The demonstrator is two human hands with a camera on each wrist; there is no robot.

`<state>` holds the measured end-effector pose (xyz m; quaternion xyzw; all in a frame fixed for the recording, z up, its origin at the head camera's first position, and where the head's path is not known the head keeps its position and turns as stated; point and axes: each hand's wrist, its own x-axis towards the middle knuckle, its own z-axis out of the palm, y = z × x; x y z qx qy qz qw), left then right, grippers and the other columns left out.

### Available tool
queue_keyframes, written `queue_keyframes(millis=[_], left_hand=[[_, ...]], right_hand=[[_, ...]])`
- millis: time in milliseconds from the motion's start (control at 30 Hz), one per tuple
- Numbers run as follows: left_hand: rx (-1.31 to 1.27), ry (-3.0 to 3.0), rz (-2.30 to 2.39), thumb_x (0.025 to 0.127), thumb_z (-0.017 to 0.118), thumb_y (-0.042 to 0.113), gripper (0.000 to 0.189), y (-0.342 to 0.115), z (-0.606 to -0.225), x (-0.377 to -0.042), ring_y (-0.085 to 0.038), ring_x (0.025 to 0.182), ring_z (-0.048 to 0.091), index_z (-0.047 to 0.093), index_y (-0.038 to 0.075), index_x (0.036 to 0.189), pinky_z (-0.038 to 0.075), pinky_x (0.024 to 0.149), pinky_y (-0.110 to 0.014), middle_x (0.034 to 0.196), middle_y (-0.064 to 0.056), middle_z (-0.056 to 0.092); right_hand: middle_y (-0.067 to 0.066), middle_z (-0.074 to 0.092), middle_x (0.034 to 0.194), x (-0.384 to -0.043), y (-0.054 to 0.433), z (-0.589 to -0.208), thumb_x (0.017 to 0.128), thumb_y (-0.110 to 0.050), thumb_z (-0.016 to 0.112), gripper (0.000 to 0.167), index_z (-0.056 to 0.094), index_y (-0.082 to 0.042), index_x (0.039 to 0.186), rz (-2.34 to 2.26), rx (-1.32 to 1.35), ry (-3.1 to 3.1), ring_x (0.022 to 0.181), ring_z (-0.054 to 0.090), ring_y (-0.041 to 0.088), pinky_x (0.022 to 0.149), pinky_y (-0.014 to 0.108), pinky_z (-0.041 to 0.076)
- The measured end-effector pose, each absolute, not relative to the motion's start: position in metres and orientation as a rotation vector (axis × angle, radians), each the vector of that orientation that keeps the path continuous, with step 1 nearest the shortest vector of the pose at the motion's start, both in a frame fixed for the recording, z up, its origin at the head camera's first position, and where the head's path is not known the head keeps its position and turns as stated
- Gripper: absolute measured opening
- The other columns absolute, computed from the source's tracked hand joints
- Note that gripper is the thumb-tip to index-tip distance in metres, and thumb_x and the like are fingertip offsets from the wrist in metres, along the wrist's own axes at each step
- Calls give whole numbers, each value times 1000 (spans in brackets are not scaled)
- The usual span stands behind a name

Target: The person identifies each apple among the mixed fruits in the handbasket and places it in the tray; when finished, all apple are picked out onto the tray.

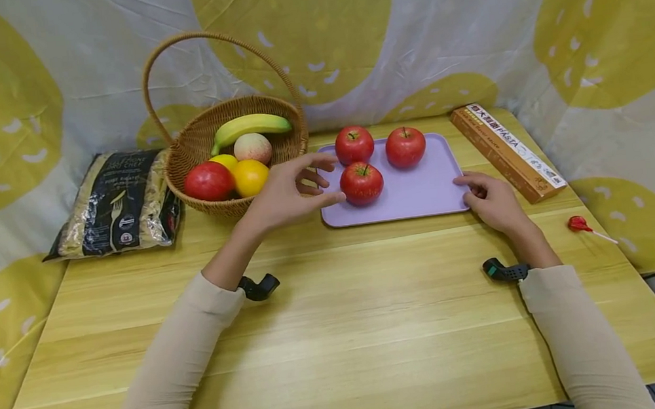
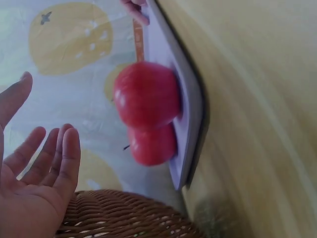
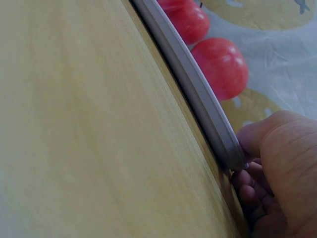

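Observation:
Three red apples lie on a lilac tray (image 1: 429,188): one at the front left (image 1: 362,185), another behind it (image 1: 354,144), and a third to the right (image 1: 405,147). My left hand (image 1: 293,191) hovers by the tray's left end, fingers loosely bent and thumb apart, with nothing held. Its fingertips are close to the front apple; the left wrist view shows a gap between that hand (image 2: 37,198) and the apples (image 2: 148,96). At the opposite end my right hand (image 1: 493,202) pinches the tray's rim, its thumb against the edge in the right wrist view (image 3: 255,139).
A wicker basket (image 1: 203,206) with a tall handle holds a banana, a peach and other fruit, just behind my left hand. Left of it lies a pasta bag (image 1: 126,204). A pasta box (image 1: 506,151) and a red lollipop (image 1: 579,224) lie to the right. Patterned cloth hangs behind.

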<state>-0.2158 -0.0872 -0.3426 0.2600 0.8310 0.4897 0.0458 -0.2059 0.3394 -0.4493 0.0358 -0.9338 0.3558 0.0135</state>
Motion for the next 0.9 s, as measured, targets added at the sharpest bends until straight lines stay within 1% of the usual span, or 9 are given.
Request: queue_keyframes(millis=[133, 267, 367, 467, 533, 600, 733, 833, 900], left_hand=[[823, 2613, 1527, 81, 90, 33, 53, -106, -331, -213, -22, 96, 71, 69, 17, 127, 62, 84, -33, 116, 2, 70], [775, 2724, 1514, 82, 89, 34, 50, -126, -320, -211, -18, 95, 71, 70, 17, 125, 62, 85, -37, 115, 0, 72], [665, 2813, 1467, 84, 86, 41, 50, -144, -313, -210, -14, 99, 71, 69, 21, 126, 61, 89, -37, 116, 1, 72], [539, 2911, 1392, 84, 82, 51, 52, -162, -308, -212, -15, 106, 70, 69, 25, 128, 58, 90, -32, 119, 5, 71], [456, 2965, 1344, 84, 80, 56, 57, -175, -307, -215, -18, 111, 68, 67, 25, 130, 56, 91, -32, 120, 3, 71], [387, 3019, 1283, 84, 79, 59, 64, -187, -306, -219, -24, 117, 66, 66, 22, 134, 54, 97, -38, 126, -1, 69], [273, 3071, 1151, 83, 78, 62, 75, -210, -307, -225, -33, 124, 60, 62, 16, 140, 49, 105, -54, 135, -9, 66], [241, 3091, 1047, 83, 77, 63, 79, -225, -308, -226, -36, 126, 58, 59, 15, 143, 47, 104, -57, 140, -12, 64], [234, 3105, 990, 84, 77, 62, 80, -232, -308, -226, -38, 126, 57, 58, 14, 144, 47, 104, -59, 140, -16, 63]], right_hand=[[16, 54, 153, -206, 339, -449, 99, -10, 56, 37, 68, -6, 135, 1105, 111, -2904, 92, 48, 23, 74, 25, 33], [16, 54, 152, -206, 339, -449, 99, -10, 56, 37, 68, -6, 134, 1100, 112, -2897, 91, 48, 23, 73, 24, 33], [16, 54, 152, -206, 339, -450, 99, -9, 56, 37, 68, -5, 134, 1098, 117, -2900, 91, 48, 23, 73, 24, 33], [17, 54, 153, -205, 339, -449, 99, -9, 56, 37, 68, -5, 134, 1098, 116, -2903, 91, 48, 24, 74, 24, 33], [17, 53, 153, -205, 339, -449, 99, -9, 56, 38, 68, -5, 134, 1100, 110, -2904, 92, 48, 24, 74, 25, 33], [16, 53, 153, -205, 339, -448, 99, -9, 55, 38, 67, -5, 135, 1101, 103, -2905, 93, 48, 24, 75, 25, 33], [16, 54, 153, -205, 339, -449, 99, -9, 56, 38, 68, -6, 135, 1104, 106, -2900, 93, 49, 23, 75, 24, 34], [15, 54, 152, -206, 340, -451, 99, -10, 56, 37, 68, -7, 134, 1107, 108, -2897, 92, 48, 22, 74, 23, 34], [14, 54, 153, -206, 340, -452, 99, -11, 56, 37, 68, -7, 135, 1104, 107, -2899, 92, 48, 22, 74, 24, 34]])
